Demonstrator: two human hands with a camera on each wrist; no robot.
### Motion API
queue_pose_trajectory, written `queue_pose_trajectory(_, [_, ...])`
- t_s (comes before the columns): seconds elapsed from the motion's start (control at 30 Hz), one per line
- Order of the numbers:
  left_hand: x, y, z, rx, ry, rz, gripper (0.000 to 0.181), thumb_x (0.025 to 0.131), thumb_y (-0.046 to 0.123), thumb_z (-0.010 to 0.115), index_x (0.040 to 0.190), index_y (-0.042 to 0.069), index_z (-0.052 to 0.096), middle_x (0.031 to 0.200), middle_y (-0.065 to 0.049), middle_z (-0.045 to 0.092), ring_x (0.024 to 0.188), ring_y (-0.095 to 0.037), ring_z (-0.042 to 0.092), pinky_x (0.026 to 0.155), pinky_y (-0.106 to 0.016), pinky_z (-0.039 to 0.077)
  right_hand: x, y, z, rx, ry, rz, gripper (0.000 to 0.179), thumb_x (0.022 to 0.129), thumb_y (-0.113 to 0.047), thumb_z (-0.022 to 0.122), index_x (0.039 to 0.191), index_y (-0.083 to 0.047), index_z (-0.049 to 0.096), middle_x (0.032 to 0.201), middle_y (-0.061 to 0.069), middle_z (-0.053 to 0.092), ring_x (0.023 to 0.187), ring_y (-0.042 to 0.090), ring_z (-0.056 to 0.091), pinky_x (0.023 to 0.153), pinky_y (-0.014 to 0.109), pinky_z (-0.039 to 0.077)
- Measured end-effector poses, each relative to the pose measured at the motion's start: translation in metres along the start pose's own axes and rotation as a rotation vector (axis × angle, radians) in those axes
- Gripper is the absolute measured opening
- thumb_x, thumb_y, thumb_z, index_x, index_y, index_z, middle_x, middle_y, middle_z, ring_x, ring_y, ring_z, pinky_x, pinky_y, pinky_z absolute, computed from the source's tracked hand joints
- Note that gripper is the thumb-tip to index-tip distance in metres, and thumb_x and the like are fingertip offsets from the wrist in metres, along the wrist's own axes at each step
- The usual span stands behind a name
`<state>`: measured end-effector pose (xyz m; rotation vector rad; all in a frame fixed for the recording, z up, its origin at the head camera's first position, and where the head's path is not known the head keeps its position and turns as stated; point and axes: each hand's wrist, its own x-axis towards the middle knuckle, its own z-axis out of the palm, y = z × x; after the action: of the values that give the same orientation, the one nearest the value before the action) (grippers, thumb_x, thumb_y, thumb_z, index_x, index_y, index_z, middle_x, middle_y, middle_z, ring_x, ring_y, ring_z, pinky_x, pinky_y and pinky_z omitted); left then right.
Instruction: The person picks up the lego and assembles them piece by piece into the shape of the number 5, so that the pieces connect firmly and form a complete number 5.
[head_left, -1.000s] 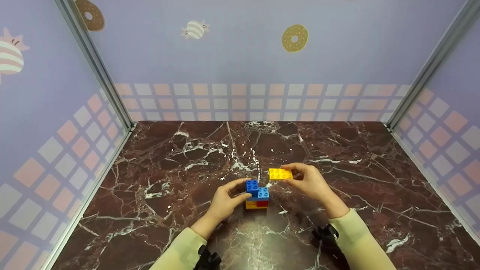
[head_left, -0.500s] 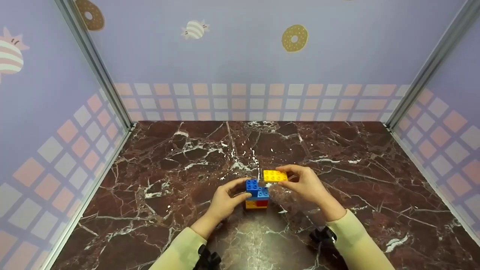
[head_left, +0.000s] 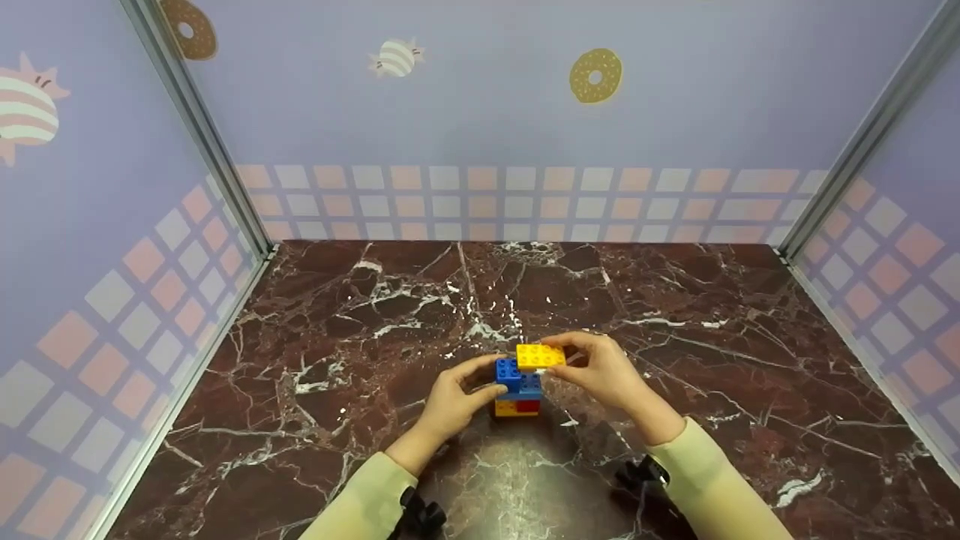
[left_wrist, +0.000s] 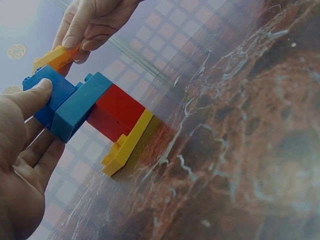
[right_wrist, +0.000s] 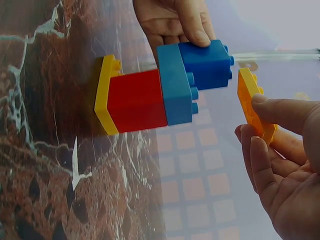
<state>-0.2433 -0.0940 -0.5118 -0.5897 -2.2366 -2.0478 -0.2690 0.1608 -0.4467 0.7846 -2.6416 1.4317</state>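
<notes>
A small tower of toy building bricks stands on the marbled table. At its base is a flat yellow brick (right_wrist: 104, 97), under a red brick (right_wrist: 137, 101). Above the red one sits a light blue brick (right_wrist: 175, 85), with a dark blue brick (right_wrist: 207, 64) on its left half. My left hand (head_left: 448, 405) grips the dark blue brick between thumb and fingers. My right hand (head_left: 604, 371) pinches a second flat yellow brick (head_left: 534, 355) by its right end, studs up. That brick hovers just above the dark blue one's top and over the light blue brick's bare studs.
The dark red marbled table (head_left: 375, 315) stretches around the tower. A lilac back wall (head_left: 480, 112) with printed sweets and doughnuts rises behind it, and similar side walls flank the table. Black wrist cameras are strapped to both sleeves.
My right hand has carried the flat yellow brick left and slightly nearer, from beside the tower to over its top. The left hand keeps its hold on the dark blue brick.
</notes>
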Motion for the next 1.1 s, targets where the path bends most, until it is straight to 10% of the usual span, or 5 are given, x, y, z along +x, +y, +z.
queue_pose_trajectory(1.1, [0.000, 0.000, 0.000, 0.016, 0.007, -0.001, 0.046, 0.091, 0.006, 0.076, 0.134, -0.006, 0.063, 0.127, -0.027, 0.069, 0.119, -0.037, 0.067, 0.101, -0.040, 0.058, 0.007, -0.011, 0.016, -0.067, -0.069, -0.115, 0.033, 0.086, -0.009, 0.082, 0.118, -0.002, 0.075, 0.110, 0.014, 0.077, 0.091, 0.022, 0.071, 0.080, 0.030, 0.063])
